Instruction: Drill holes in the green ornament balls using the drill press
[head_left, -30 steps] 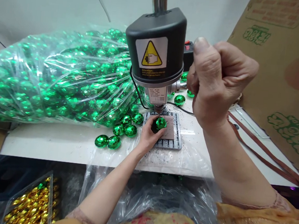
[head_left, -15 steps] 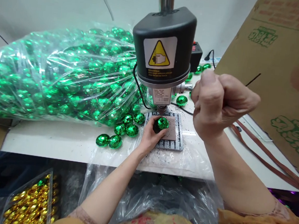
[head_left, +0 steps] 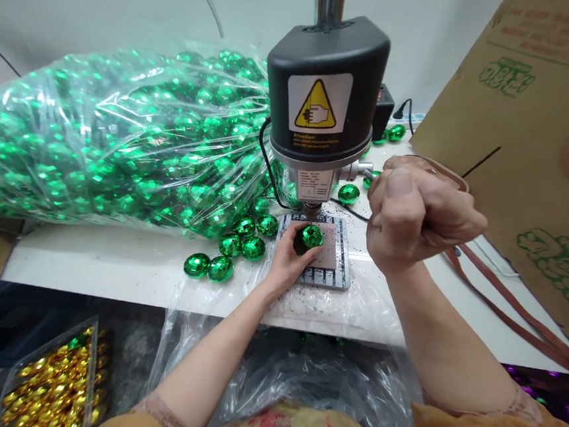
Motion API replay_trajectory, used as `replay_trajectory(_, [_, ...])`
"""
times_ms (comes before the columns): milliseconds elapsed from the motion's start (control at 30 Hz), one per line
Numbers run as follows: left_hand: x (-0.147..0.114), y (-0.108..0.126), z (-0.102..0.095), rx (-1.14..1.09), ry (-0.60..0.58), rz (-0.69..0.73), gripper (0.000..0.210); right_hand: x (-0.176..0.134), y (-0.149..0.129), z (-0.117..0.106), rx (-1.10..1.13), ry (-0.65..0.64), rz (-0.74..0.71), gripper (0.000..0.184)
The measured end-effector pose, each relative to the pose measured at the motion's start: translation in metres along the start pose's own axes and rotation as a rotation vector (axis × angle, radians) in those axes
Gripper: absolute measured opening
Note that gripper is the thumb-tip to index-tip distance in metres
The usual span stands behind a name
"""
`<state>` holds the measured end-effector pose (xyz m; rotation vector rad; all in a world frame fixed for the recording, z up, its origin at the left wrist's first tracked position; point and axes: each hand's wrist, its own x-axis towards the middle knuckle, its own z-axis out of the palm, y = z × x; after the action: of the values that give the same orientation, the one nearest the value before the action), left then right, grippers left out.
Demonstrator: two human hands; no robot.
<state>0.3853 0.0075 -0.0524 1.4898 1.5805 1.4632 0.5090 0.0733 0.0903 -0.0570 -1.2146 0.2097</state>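
My left hand is closed around a shiny green faceted ball, fingers on its left and near sides. It steadies the ball on a brownish pad over the slotted metal base of a small bench drill press. The drill's chuck is just above the ball; whether the bit is inside it I cannot tell. At the right, my right hand makes a fist round the drill press lever, most of which the fingers hide. Dark shavings speckle the base and the tabletop.
A big clear bag of green balls lies left, with several loose balls before it. A cardboard box and brown strap are at right. A clear bin of gold balls stands below the table's edge.
My right fist has come down a little with the lever. My left hand keeps the ball in the same place on the pad. The whole view has shifted slightly.
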Motion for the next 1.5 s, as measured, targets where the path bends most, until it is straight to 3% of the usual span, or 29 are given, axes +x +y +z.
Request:
replay_trajectory(367, [0.001, 0.001, -0.001, 0.032, -0.007, 0.004, 0.048, -0.005, 0.003, -0.006, 0.021, -0.068, -0.128, 0.045])
replay_trajectory(700, [0.001, 0.001, -0.001, 0.048, 0.005, 0.003, 0.048, -0.011, 0.005, -0.011, 0.023, -0.086, -0.129, 0.045])
replay_trajectory(867, [0.0, 0.001, -0.001, 0.034, 0.006, 0.032, 0.047, -0.021, 0.004, -0.018, 0.038, -0.158, -0.125, 0.044])
replay_trajectory(1000, [0.001, -0.001, 0.0, 0.033, 0.012, 0.024, 0.046, -0.012, -0.005, -0.014, -0.007, -0.13, -0.041, 0.046])
replay_trajectory(1100, [0.002, 0.001, 0.001, 0.042, 0.042, -0.017, 0.048, 0.011, -0.011, -0.003, -0.045, -0.066, 0.156, 0.046])
replay_trajectory(1200, [-0.008, 0.012, -0.002, 0.105, 0.171, -0.043, 0.047, 0.035, -0.01, 0.008, -0.053, -0.065, 0.303, 0.046])
replay_trajectory(1267, [-0.027, 0.024, -0.008, 0.177, 0.241, -0.024, 0.044, 0.043, -0.007, 0.012, -0.03, -0.073, 0.32, 0.047])
replay_trajectory(1333, [-0.056, 0.036, -0.015, 0.234, 0.166, 0.065, 0.042, 0.045, -0.005, 0.013, 0.011, -0.059, 0.328, 0.047])
replay_trajectory(1433, [-0.104, 0.047, -0.025, 0.306, -0.135, 0.323, 0.044, 0.041, -0.003, 0.013, 0.053, -0.038, 0.308, 0.046])
replay_trajectory(1500, [-0.131, 0.046, -0.029, 0.437, -0.275, 0.482, 0.047, 0.039, -0.003, 0.013, 0.061, -0.027, 0.294, 0.046])
